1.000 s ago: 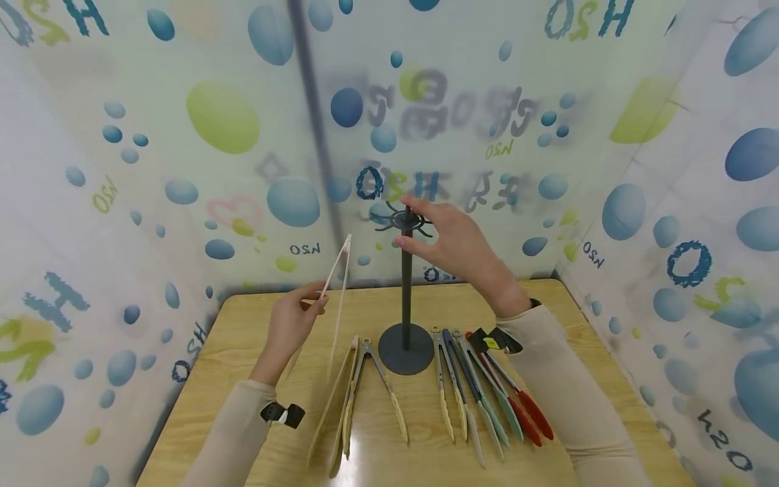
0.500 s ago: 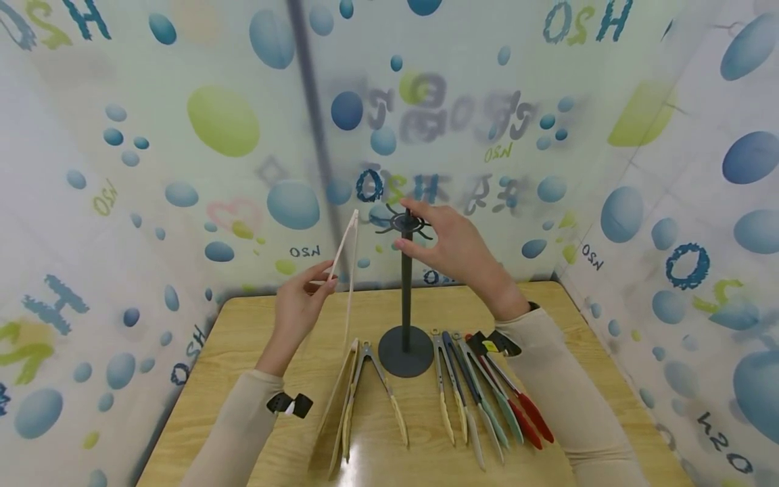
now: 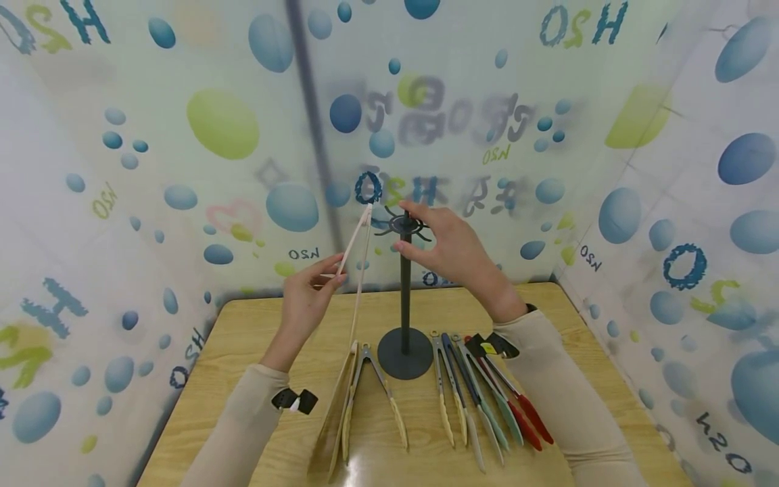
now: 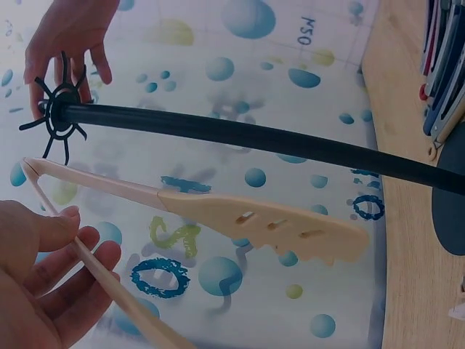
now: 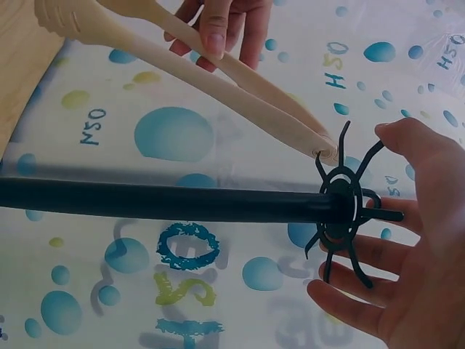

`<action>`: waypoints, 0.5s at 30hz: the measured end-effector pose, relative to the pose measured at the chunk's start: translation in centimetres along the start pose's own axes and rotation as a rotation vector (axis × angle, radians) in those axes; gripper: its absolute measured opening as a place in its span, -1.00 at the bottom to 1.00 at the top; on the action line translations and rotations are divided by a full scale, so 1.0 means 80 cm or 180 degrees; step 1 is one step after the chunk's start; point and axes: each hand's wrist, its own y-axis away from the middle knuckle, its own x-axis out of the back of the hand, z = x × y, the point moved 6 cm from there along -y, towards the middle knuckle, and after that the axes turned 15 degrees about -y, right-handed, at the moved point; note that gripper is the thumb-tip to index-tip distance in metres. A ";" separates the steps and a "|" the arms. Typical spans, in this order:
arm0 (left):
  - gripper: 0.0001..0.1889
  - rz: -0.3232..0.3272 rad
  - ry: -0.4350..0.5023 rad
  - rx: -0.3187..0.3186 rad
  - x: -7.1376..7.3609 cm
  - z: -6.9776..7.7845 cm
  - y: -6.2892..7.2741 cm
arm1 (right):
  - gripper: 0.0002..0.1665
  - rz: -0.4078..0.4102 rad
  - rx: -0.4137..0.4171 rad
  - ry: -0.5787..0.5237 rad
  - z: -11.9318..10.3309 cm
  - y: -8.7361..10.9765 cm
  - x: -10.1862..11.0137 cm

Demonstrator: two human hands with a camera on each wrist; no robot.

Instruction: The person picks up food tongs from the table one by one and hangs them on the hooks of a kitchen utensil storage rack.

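Observation:
In the head view, my left hand (image 3: 304, 297) pinches one arm of a pair of cream tongs (image 4: 261, 222). The tongs hang hinge end up, arms spread, and a slotted, scalloped head shows in the left wrist view. Their hinge end lies close to a hook of the dark utensil stand (image 3: 406, 291); contact is hard to tell. My right hand (image 3: 453, 247) is curled around the stand's hook ring (image 5: 338, 211), thumb at one hook tip and fingers behind the others. No utensil hangs on the visible hooks.
On the wooden table (image 3: 255, 325), beige-tipped tongs (image 3: 365, 385) and wider beige tongs (image 3: 341, 419) lie left of the stand's round base (image 3: 404, 355). Several tongs with yellow, grey, green and red tips (image 3: 529, 406) lie to its right. A patterned curtain (image 3: 225, 203) encloses the table.
My left hand has moved up and to the right, bringing the tongs' hinge end closer to the hook ring. My right hand stays at the ring.

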 end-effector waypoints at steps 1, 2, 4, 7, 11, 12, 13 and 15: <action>-0.59 0.0003 0.0007 -0.0004 0.000 0.000 0.000 | -0.17 0.0007 -0.0005 0.0003 0.000 0.000 0.000; -0.59 0.0004 0.0019 -0.0006 -0.001 0.001 -0.001 | -0.17 0.0013 -0.0013 0.0005 0.000 0.000 0.001; -0.59 -0.0001 0.0033 -0.0017 -0.001 0.002 -0.001 | -0.17 0.0016 -0.0018 0.0001 0.000 0.000 0.001; -0.60 -0.0036 0.0044 -0.0022 -0.002 0.003 -0.002 | -0.17 0.0009 -0.0019 -0.0019 0.001 0.000 0.001; -0.61 -0.0090 0.0024 0.0001 -0.007 0.001 -0.002 | -0.16 -0.0006 -0.0016 -0.0020 0.000 0.001 0.000; -0.61 -0.0101 0.0029 0.0014 -0.009 0.000 -0.002 | -0.16 -0.0010 -0.0014 -0.0016 0.000 0.001 0.000; -0.61 -0.0114 0.0032 0.0026 -0.011 -0.001 -0.001 | -0.16 -0.0008 -0.0013 -0.0010 0.000 0.001 0.000; -0.62 -0.0142 0.0040 0.0037 -0.014 -0.001 -0.001 | -0.17 -0.0007 -0.0014 -0.0004 0.000 0.002 0.000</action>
